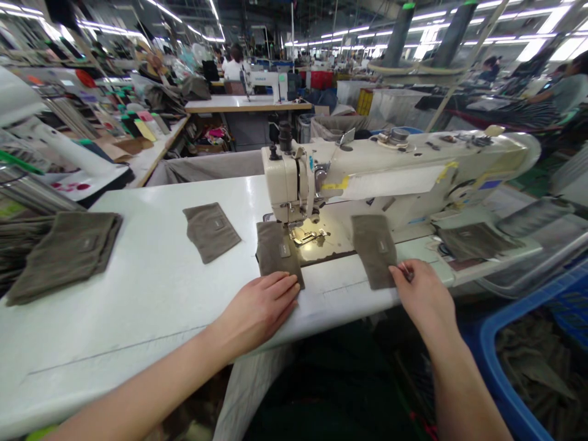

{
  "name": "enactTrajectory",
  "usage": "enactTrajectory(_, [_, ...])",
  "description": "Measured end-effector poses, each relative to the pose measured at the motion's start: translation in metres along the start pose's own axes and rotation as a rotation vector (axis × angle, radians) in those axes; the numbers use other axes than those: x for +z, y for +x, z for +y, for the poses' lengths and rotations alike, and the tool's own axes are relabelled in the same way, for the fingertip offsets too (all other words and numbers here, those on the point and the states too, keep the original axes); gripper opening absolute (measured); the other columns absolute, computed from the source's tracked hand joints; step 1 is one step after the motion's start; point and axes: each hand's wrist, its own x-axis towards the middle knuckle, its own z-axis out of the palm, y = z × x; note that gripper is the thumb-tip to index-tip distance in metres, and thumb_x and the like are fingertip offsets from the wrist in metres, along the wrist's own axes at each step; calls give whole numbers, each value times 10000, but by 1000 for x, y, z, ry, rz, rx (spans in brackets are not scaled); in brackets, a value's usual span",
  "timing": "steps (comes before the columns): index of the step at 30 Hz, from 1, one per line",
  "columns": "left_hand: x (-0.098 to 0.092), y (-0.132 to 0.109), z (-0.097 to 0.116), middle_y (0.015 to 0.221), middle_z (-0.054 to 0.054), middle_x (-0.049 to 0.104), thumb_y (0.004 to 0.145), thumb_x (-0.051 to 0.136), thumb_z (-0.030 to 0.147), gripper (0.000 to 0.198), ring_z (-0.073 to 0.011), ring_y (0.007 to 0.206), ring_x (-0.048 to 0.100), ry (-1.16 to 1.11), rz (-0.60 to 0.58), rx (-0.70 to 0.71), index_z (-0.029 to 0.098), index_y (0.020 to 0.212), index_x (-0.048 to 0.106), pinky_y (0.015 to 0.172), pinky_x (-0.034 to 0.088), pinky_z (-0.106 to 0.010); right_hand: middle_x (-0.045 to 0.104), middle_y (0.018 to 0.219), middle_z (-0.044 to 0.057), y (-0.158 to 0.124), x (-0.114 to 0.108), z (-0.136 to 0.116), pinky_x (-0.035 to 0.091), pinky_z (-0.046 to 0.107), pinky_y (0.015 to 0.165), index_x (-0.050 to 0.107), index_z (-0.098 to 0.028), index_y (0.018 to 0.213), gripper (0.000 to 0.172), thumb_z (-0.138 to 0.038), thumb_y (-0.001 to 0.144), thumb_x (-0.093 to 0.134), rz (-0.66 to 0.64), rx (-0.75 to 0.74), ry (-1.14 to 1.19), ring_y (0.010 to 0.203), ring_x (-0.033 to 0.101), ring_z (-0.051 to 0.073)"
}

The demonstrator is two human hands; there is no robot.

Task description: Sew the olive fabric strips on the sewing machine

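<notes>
The pale table (pixel 151 294) carries a sewing machine (pixel 413 156) and grey-brown fabric pieces (pixel 212 233) (some stacked at left).

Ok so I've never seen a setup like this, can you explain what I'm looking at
This one picture comes from a camera worn on a person's head, looking forward and down. In front is a sewing machine on a white table. The wearer's bare left hand rests on a brown cloth piece near the machine's stitching end. The right hand is at a corner of a second cloth piece; its grip is unclear. Further left lie a single cloth piece and a cloth stack.
</notes>
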Motion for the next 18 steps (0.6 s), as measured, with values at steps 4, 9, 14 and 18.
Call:
enactTrajectory(4, [1,3,-6,1212,-122,710,1006,469,244,318,-266,1125,666,24,12,17,137,1211,687,905,615,-407,672,790,54,-4,-6,-4,377,325,600,604,-235,864,298,-527,867,543,115,81,156,657,581,226])
enactTrajectory(9, [2,8,-14,1195,-119,713,1011,456,243,313,-255,1113,664,26,8,10,142,1203,683,889,614,-398,684,809,61,-18,-21,-12,456,328,689,612,-227,862,380,-604,833,581,268,47,393,716,628,224])
enactTrajectory(14, [4,10,-23,1200,-114,709,1008,461,255,305,-256,1119,660,40,-1,0,147,1191,680,867,614,-388,667,802,77,-29,-33,-12,448,333,649,602,-225,873,472,-689,837,521,312,68,336,711,624,240])
enactTrajectory(18, [7,13,-31,1205,-121,703,1006,463,250,302,-260,1127,655,21,4,-7,147,1194,675,874,612,-404,663,802,77,-32,-34,-8,445,326,619,599,-228,859,492,-712,831,513,282,58,314,691,621,238])
